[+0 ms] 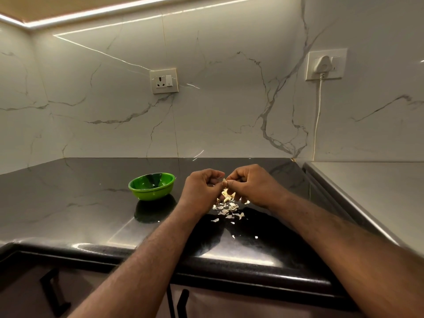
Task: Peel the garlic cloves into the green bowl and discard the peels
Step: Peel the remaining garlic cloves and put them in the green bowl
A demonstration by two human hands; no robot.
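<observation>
head view: both hands meet above the worktop's front middle, left hand [202, 187] and right hand [249, 183] pinching one clove [224, 180] between fingertips. peels [228, 208] lie beneath. bowl [151, 185] stands just left, nearer the left hand.

Single view: wide-angle head camera is looking forward and down from the near edge of the countertop [80, 198], facing the far marble wall [229, 99]. It's sitting close, with left hand [200, 191] and right hand [252, 184] landing mid-frame.
</observation>
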